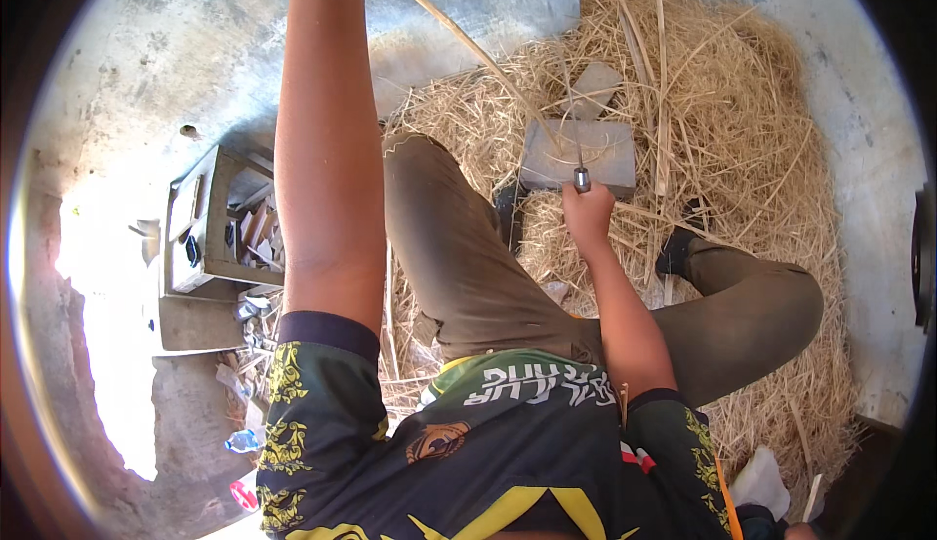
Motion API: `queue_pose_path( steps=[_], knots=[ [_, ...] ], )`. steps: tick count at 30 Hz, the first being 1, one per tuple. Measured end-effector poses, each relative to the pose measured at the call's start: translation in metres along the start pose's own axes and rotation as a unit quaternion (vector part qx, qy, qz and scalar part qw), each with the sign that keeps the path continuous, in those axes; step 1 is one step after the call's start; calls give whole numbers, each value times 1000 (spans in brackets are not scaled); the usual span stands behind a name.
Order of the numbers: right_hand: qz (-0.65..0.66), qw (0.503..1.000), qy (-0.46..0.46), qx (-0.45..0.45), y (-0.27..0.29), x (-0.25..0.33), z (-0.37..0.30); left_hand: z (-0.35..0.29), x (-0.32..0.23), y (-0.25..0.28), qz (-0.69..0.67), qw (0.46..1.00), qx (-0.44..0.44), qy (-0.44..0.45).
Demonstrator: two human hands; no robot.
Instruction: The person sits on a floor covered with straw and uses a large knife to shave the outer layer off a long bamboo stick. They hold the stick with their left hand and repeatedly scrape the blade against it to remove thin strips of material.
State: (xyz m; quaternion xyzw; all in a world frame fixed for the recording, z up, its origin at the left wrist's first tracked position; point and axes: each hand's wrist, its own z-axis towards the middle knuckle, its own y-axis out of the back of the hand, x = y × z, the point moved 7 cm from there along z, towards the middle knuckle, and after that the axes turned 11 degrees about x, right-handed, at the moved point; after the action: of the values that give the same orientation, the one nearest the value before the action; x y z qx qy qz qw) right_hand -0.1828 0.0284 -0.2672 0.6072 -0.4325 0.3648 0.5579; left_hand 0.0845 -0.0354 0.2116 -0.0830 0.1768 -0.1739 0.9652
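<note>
My right hand [589, 216] is closed round the handle of a knife [583, 177]. A metal collar shows above my fist, and the thin blade points away from me over a grey block [613, 150]. A long pale strip of split bamboo or cane [459, 31] slants down from the top edge to the block, where its lower end lies beside the blade. Whether strip and blade touch, I cannot tell. My left arm [330, 130] reaches up past the top edge, close to the strip's upper end; the left hand itself is out of the picture.
Pale shavings [742, 120] heap round the block and my legs, with longer strips [663, 91] among them. A flat stone piece [593, 89] lies beyond the block. At left are a wooden box-like frame [226, 272] holding scraps and a plastic bottle [244, 440]. Walls stand close on both sides.
</note>
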Motion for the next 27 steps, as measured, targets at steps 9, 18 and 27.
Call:
queue_pose_path(
  steps=[9, 18, 27],
  knots=[
    [-125, 981, -142, 50, -21, -125, -9, -4, -40, -6, -33, 999, -7, -31],
    [2, 999, -22, 35, -3, -19, 13, -4, -30, -9, -32, 999, -11, -33],
    [-95, 969, -220, 63, -26, -149, -9, -8, -55, -11, -73, 997, 29, -20]
  ],
)
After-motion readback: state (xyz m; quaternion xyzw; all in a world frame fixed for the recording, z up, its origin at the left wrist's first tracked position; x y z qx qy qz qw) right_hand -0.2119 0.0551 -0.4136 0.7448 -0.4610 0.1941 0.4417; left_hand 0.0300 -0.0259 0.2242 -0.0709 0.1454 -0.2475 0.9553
